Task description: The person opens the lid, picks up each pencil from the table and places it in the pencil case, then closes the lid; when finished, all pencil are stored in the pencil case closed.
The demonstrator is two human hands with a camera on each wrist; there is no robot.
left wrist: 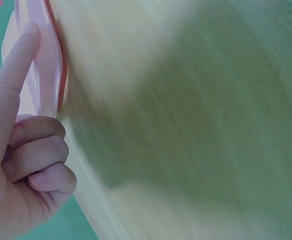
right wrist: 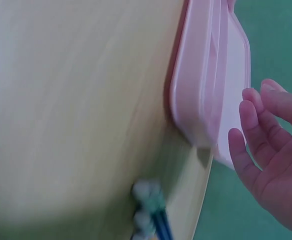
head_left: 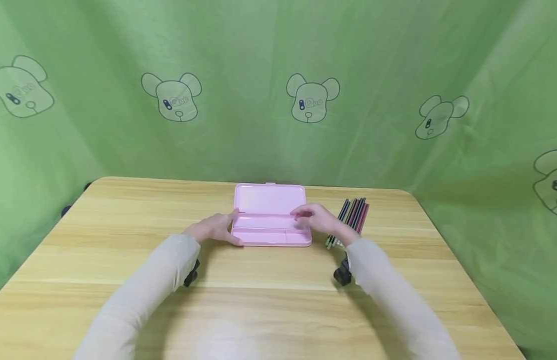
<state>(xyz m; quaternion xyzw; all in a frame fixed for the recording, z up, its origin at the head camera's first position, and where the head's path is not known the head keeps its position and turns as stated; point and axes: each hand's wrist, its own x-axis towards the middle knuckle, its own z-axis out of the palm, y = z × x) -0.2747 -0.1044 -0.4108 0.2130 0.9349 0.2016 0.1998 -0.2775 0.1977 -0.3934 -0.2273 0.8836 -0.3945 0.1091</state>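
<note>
A pink pencil case point(head_left: 259, 236) lies with its lid point(head_left: 269, 198) raised at the far side of the table; shallow compartments show inside it. My left hand point(head_left: 215, 227) holds the case's left end, thumb at the front corner and fingers toward the hinge side. In the left wrist view the thumb point(left wrist: 23, 52) presses on the pink edge and the other fingers curl. Above the right part of the case hovers my right hand point(head_left: 319, 218), fingers loosely bent, nothing visible between them. Beside that wrist lies a bunch of pencils point(head_left: 352, 214), partly covered by the forearm.
The case rests on a light wooden table point(head_left: 269, 310), near its far edge. A green curtain point(head_left: 242, 140) with bear-head drawings hangs behind and on both sides. In the right wrist view, blurred pencil ends point(right wrist: 148, 197) lie near the case's right corner.
</note>
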